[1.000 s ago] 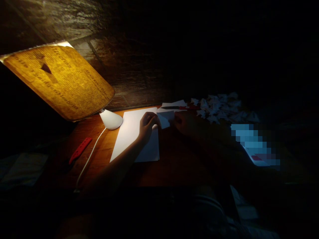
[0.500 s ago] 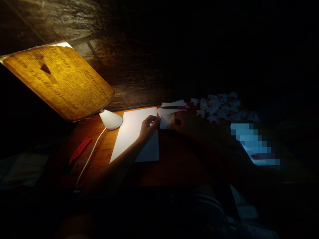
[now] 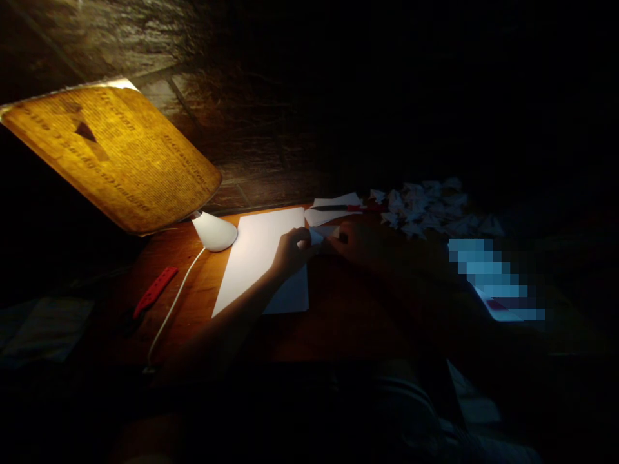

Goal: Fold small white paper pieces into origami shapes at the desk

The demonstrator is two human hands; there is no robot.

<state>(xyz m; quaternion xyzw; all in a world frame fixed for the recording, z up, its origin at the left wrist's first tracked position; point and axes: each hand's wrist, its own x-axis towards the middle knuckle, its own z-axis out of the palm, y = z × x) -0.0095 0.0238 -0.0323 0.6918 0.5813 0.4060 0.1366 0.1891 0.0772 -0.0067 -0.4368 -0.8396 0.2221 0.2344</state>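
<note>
A small piece of white paper lies between my two hands, partly folded, its lower part covered by fingers. My left hand is closed on the paper's left side, above a large white sheet. From the right, my right hand pinches the same small paper; it is deep in shadow and its fingers are hard to make out. Behind them lie more white paper and a knife-like tool with a dark blade and red handle.
A lit lamp with a printed shade stands at the left, its white cord running to the front edge. Beside the cord lies a red-handled tool. Several folded paper pieces are heaped at back right, near a glowing phone-like device.
My hands have drawn closer together on the small paper, which now shows less of its face and looks folded. My left hand has shifted slightly right and down.
</note>
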